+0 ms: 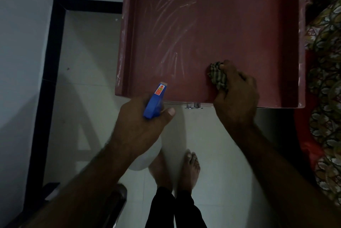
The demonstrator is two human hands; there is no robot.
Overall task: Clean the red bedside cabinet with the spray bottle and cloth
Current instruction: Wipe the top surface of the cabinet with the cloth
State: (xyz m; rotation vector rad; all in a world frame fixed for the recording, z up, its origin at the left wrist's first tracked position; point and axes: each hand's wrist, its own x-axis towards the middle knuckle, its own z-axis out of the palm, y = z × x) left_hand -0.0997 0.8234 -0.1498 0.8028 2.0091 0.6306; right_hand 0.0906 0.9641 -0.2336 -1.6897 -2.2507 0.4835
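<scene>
The red bedside cabinet (239, 25) fills the upper middle of the head view; its top has raised edges and pale wipe streaks on the left half. My left hand (140, 128) grips a spray bottle (156, 101) with a blue trigger head, whose nozzle sits over the cabinet's near left edge. The bottle's white body hangs below my wrist. My right hand (235, 95) holds a bunched striped cloth (217, 76) against the cabinet top near the front edge, right of centre.
A patterned bedspread (324, 80) borders the cabinet on the right. Pale floor tiles (88, 61) lie to the left, edged by a black skirting strip (49, 61) and a white wall. My bare feet (190, 168) stand in front of the cabinet. Metal handle posts (193, 105) stick out at its front.
</scene>
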